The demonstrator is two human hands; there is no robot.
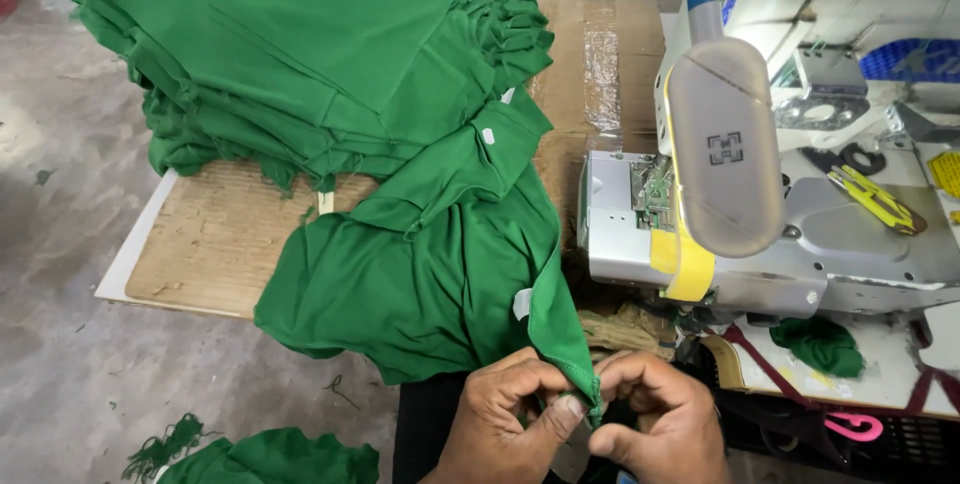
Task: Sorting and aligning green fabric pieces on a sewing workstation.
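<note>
Seen from above, both hands meet at the bottom of the view, pinching the hem of a green knit garment (440,274). The left hand (505,414) grips the fabric edge between thumb and fingertips; the right hand (660,414) pinches the same edge just beside it — the fingertips of the two nearly touch. The garment drapes down from a cardboard-covered surface (215,244) toward the hands. Behind it sits a tall stack of folded green pieces (300,54) (small white tags show on a few). To the right stands a grey-white industrial sewing machine (860,234) with a rounded lamp head (722,144) over it. A green fabric scrap (822,344) lies beneath the machine, and more green cloth (270,459) lies on the concrete floor (70,364).
</note>
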